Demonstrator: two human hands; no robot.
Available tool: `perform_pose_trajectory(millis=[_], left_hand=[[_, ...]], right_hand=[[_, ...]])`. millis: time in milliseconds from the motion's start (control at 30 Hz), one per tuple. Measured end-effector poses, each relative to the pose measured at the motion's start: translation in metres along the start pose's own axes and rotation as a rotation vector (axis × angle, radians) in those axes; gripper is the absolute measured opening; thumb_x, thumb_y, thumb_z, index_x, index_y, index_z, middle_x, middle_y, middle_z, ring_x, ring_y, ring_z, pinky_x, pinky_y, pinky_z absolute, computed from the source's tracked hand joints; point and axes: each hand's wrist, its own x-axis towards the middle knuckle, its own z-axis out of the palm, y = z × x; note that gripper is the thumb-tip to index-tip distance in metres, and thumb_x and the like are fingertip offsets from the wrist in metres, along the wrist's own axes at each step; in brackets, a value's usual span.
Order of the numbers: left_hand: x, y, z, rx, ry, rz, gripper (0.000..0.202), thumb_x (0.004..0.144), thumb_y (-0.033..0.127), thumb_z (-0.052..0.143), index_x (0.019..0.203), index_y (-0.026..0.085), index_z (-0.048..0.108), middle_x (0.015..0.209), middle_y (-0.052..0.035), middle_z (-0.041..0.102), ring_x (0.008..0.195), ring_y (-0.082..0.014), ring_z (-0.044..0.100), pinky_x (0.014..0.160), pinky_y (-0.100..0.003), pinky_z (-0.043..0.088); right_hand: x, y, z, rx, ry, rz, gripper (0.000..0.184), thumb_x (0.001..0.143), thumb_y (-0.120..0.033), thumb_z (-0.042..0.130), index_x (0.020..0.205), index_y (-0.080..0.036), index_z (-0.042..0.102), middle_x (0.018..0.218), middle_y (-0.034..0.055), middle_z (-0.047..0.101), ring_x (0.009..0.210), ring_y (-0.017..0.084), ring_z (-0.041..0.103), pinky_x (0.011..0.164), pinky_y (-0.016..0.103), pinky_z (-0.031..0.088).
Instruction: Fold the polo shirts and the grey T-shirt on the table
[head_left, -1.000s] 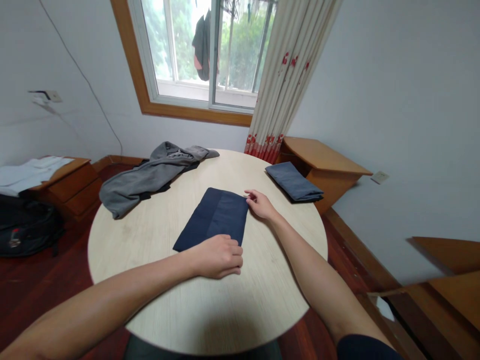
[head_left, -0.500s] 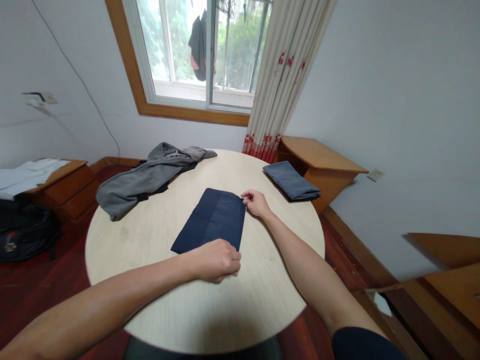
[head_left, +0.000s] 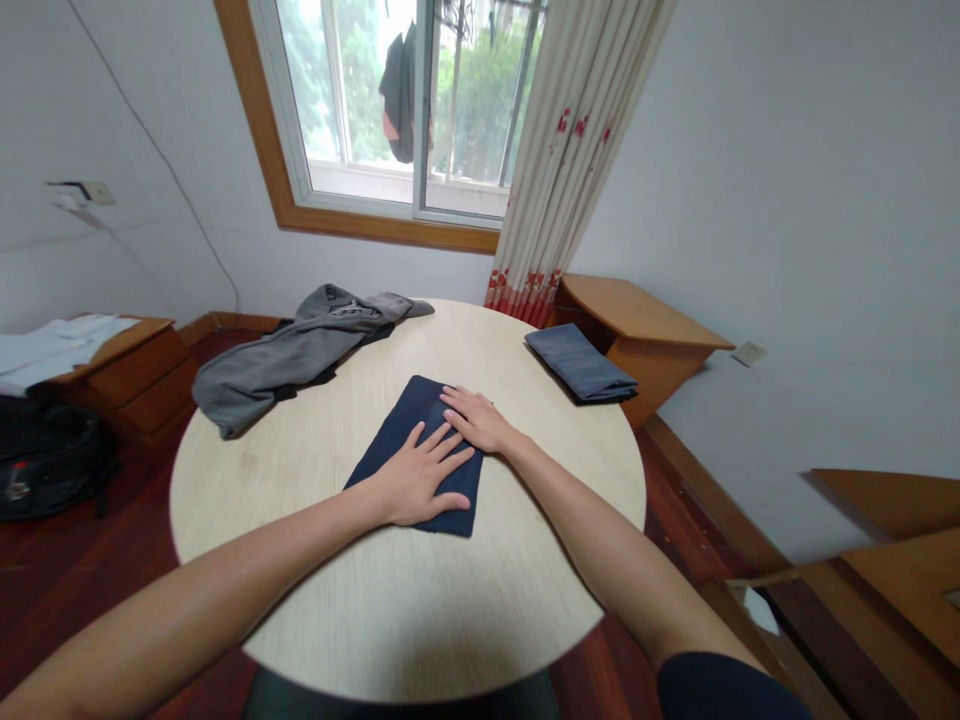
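Observation:
A dark navy folded cloth garment lies flat in the middle of the round pale table; its exact kind cannot be made out. My left hand rests palm down on its near part, fingers spread. Over its far right part lies my right hand, also palm down with fingers stretched out. The fingertips of both hands come close together on the cloth. Part of the garment is hidden beneath the hands.
A crumpled grey hooded garment lies at the table's back left. Toward the back right is a folded grey-blue garment. Behind stand a wooden cabinet and a curtain. A black backpack sits at the left.
Both hands have let go of the garment's right edge corners and now lie flat on top of it. The left hand has moved up and slightly left, the right hand a little left.

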Motion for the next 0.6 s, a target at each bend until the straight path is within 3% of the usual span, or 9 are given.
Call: perform_pose_trajectory(millis=[67,167,333,433,500,600], left_hand=[[0.000,0.001,0.003,0.008,-0.015,-0.010,0.081,0.095,0.077,0.032,0.156,0.024,0.038,0.164,-0.0132,0.030,0.154,-0.0368,0.019,0.120,-0.065,0.013],[0.000,-0.008,-0.001,0.016,0.001,-0.083,0.076,0.097,0.074,0.028,0.156,0.028,0.039,0.165,-0.0089,0.030,0.154,-0.0342,0.020,0.121,-0.063,0.014],[0.001,-0.048,-0.013,-0.012,-0.037,-0.384,0.071,0.100,0.065,0.028,0.157,0.024,0.036,0.167,-0.0096,0.021,0.154,-0.0354,0.020,0.118,-0.063,0.024],[0.001,-0.062,-0.018,-0.050,-0.062,-0.425,0.071,0.100,0.062,0.030,0.158,0.022,0.035,0.167,-0.0085,0.023,0.152,-0.0355,0.026,0.118,-0.057,0.028],[0.000,-0.063,-0.024,-0.046,-0.037,-0.404,0.069,0.100,0.060,0.030,0.154,0.020,0.043,0.164,-0.0089,0.032,0.147,-0.0341,0.036,0.117,-0.050,0.031],[-0.002,-0.063,-0.038,-0.069,0.016,-0.442,0.066,0.099,0.062,0.027,0.130,0.021,0.068,0.137,-0.0099,0.065,0.124,-0.0315,0.061,0.102,-0.041,0.046]], right_hand=[[0.000,0.007,-0.002,-0.022,-0.040,0.091,0.054,0.105,-0.046,0.035,0.154,-0.025,0.042,0.164,0.0082,0.032,0.153,0.028,0.025,0.122,0.060,0.018],[-0.001,0.016,-0.008,-0.032,-0.033,0.169,0.056,0.106,-0.049,0.031,0.156,-0.024,0.039,0.163,0.0092,0.034,0.153,0.027,0.026,0.123,0.058,0.017],[-0.004,0.024,-0.012,-0.030,0.075,0.205,0.056,0.106,-0.050,0.030,0.150,-0.020,0.048,0.156,0.0117,0.046,0.148,0.028,0.037,0.122,0.055,0.024],[-0.004,0.029,-0.014,-0.035,0.174,0.193,0.055,0.106,-0.048,0.031,0.144,-0.015,0.055,0.150,0.0137,0.053,0.142,0.026,0.046,0.120,0.047,0.030],[-0.003,0.033,-0.016,-0.034,0.226,0.179,0.056,0.106,-0.048,0.031,0.141,-0.014,0.058,0.146,0.0146,0.057,0.137,0.025,0.051,0.118,0.043,0.034],[-0.004,0.038,-0.016,-0.029,0.262,0.165,0.056,0.106,-0.047,0.031,0.137,-0.012,0.060,0.141,0.0155,0.061,0.132,0.025,0.055,0.115,0.040,0.038]])
